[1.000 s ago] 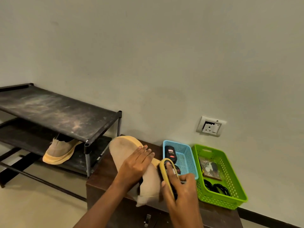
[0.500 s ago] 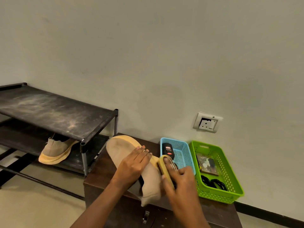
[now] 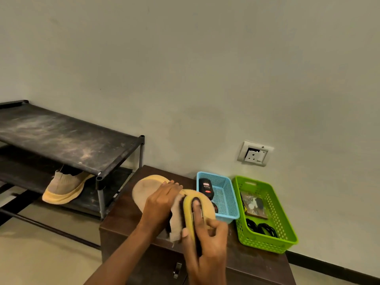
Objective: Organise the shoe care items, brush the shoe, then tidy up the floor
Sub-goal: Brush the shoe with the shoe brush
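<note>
Beige knit shoe (image 3: 144, 190), lower centre: flat left hand (image 3: 162, 202) pins it for brushing; right hand (image 3: 207, 239) grips yellow-backed brush (image 3: 188, 210).

On the cabinet (image 3: 123, 220), the left hand (image 3: 162, 204) rests on the shoe (image 3: 144, 190) while the right hand (image 3: 207, 243) grips the brush (image 3: 187, 219) against it, just beside a blue basket (image 3: 231, 195).

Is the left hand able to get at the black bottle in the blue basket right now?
Probably not easily: the left hand rests on the shoe, and the right hand with the brush lies between it and the bottle.
</note>
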`<state>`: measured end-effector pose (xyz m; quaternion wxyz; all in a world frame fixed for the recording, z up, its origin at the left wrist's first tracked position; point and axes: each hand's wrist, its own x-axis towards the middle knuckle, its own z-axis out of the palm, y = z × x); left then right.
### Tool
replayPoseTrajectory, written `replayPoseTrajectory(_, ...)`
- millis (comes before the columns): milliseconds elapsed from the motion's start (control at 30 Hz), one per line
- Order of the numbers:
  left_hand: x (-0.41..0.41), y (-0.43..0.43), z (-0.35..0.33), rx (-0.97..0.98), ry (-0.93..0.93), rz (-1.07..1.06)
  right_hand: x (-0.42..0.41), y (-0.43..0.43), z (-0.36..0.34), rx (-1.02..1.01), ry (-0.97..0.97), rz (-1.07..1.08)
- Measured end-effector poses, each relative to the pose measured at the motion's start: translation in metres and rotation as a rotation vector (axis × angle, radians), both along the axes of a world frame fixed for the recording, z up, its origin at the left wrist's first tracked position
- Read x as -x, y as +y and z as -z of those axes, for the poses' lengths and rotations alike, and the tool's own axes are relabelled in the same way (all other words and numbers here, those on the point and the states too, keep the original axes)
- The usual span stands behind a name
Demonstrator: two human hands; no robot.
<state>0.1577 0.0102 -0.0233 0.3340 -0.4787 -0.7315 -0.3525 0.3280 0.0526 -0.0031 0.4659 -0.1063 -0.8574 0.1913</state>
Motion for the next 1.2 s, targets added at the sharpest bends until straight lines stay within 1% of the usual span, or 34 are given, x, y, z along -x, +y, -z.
replayPoseTrajectory(33,0.0,-0.001,0.0,-0.015,-0.051,-0.011,0.002,0.0,0.002,-0.038,0.014,0.003)
replayPoseTrajectory(67,0.0,-0.001,0.0,-0.02,-0.093,-0.023,0.003,0.003,0.001,-0.009,0.043,0.03)
replayPoseTrajectory(167,-0.002,0.003,0.001,0.01,-0.174,-0.046,0.005,0.021,-0.003,0.235,0.149,0.181)
replayPoseTrajectory(233,0.001,0.001,0.0,-0.003,-0.18,-0.037,0.005,0.017,-0.005,0.263,0.176,0.184)
replayPoseTrajectory(333,0.003,-0.006,0.0,-0.032,-0.238,-0.036,0.01,0.015,0.0,0.239,0.134,0.149)
replayPoseTrajectory(400,0.005,-0.007,0.001,-0.024,-0.243,-0.062,0.015,0.031,0.003,0.348,0.097,0.194)
replayPoseTrajectory(467,0.008,-0.008,0.002,-0.019,-0.222,-0.053,0.02,0.055,0.008,0.497,0.004,0.279)
replayPoseTrajectory(500,0.01,-0.009,0.001,-0.024,-0.2,-0.038,0.022,0.064,0.01,0.543,-0.035,0.304)
replayPoseTrajectory(567,0.01,-0.013,-0.001,-0.02,-0.164,-0.035,0.027,0.077,0.009,0.571,-0.077,0.311)
replayPoseTrajectory(633,0.007,-0.013,-0.002,0.018,-0.158,-0.029,0.035,0.092,0.005,0.585,-0.105,0.3)
replayPoseTrajectory(700,0.005,-0.011,0.0,0.077,-0.142,0.013,0.052,0.12,0.008,0.563,-0.186,0.317)
replayPoseTrajectory(800,0.005,-0.007,0.003,0.152,-0.065,0.065,0.083,0.173,0.026,0.473,-0.408,0.414)
replayPoseTrajectory(867,0.007,-0.006,0.003,0.185,-0.047,0.087,0.1,0.2,0.035,0.462,-0.573,0.485)
replayPoseTrajectory(933,0.009,-0.004,0.005,0.241,-0.049,0.115,0.112,0.217,0.042,0.46,-0.686,0.529)
replayPoseTrajectory(1033,0.014,0.001,0.008,0.34,-0.037,0.151,0.125,0.231,0.051,0.468,-0.77,0.587)
replayPoseTrajectory(1200,0.014,0.007,0.014,0.507,-0.112,0.214,0.14,0.233,0.06,0.284,-0.826,0.612)
